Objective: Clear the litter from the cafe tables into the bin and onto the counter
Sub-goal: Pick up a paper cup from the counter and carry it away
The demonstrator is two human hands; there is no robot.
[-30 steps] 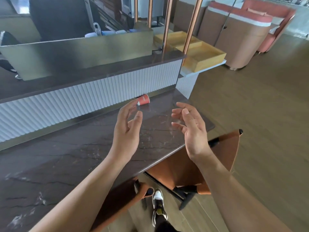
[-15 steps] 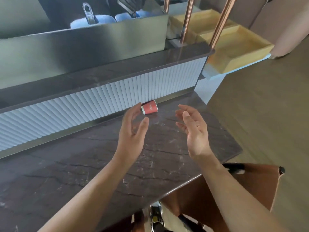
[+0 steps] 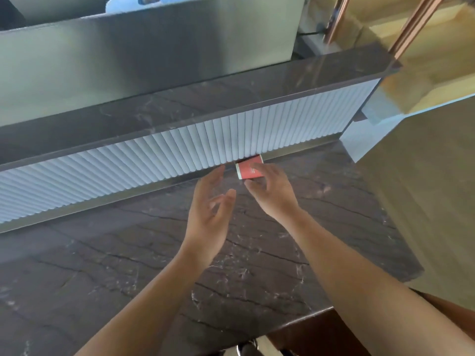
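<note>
Dark marble table top (image 3: 128, 253) runs along a white fluted panel (image 3: 128, 160), which has a dark stone ledge (image 3: 231, 98) on top and a steel screen (image 3: 154, 60) behind it. Copper posts (image 3: 411, 24) and pale wooden trays (image 3: 437, 60) are at upper right, wood floor (image 3: 424, 176) is on the right, and a bit of brown chair (image 3: 449, 309) shows at lower right. The red paper cup (image 3: 248, 170) lies on its side on the marble, tight against the foot of the fluted panel with its white rim facing left. Nothing sits between the hands and the cup. The right hand (image 3: 275, 191) reaches in from the right, forearm crossing the table edge, with its fingers (image 3: 259, 168) curled over the cup's right part and the thumb at its near side, holding it. The left hand (image 3: 209, 214) hovers just left of the cup with the palm facing right, fingers straight and spread, holding nothing; its fingertips are near the panel and do not touch the cup.
</note>
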